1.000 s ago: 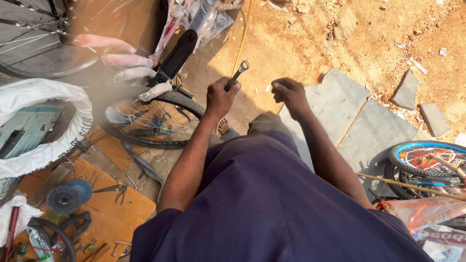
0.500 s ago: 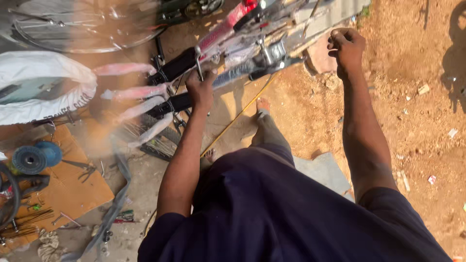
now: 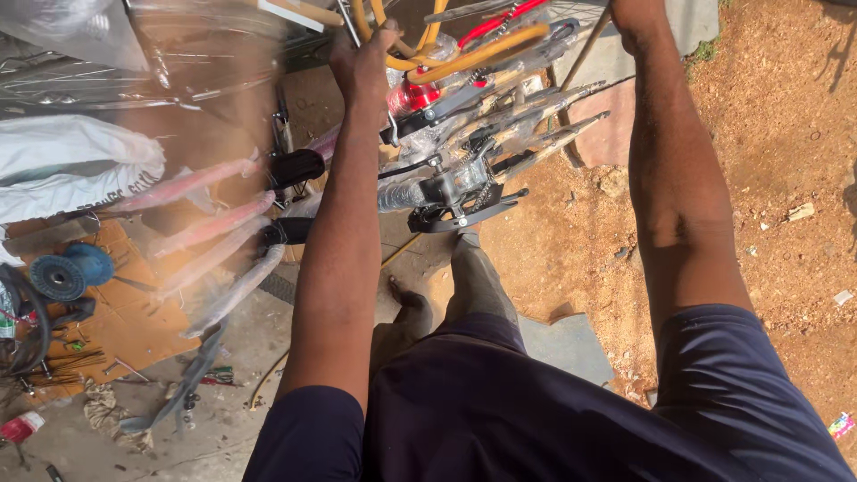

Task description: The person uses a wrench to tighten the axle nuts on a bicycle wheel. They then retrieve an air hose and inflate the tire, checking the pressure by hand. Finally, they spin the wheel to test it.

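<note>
My left hand (image 3: 361,62) is raised in a fist among several plastic-wrapped bicycle frames, with a thin metal tool (image 3: 342,20) sticking up out of it. A yellow frame tube (image 3: 482,52) and a red part (image 3: 412,94) lie just right of that hand. Below them a black bracket and chain parts (image 3: 464,207) hang over my leg. My right hand (image 3: 636,16) reaches to the top edge and is partly cut off. It is next to a thin rod (image 3: 585,49); its grip is hidden.
Pink plastic-wrapped tubes with black grips (image 3: 210,234) stretch to the left. A white sack (image 3: 71,170), a blue disc (image 3: 64,272), orange cardboard (image 3: 134,326) and scattered hand tools (image 3: 210,375) lie at the left. A grey slab (image 3: 562,344) and red dirt (image 3: 786,178) are on the right.
Both arms have lifted from low by a wheel up to the stacked bicycle frames. The view has tilted up and closer. The left hand still holds the metal tool.
</note>
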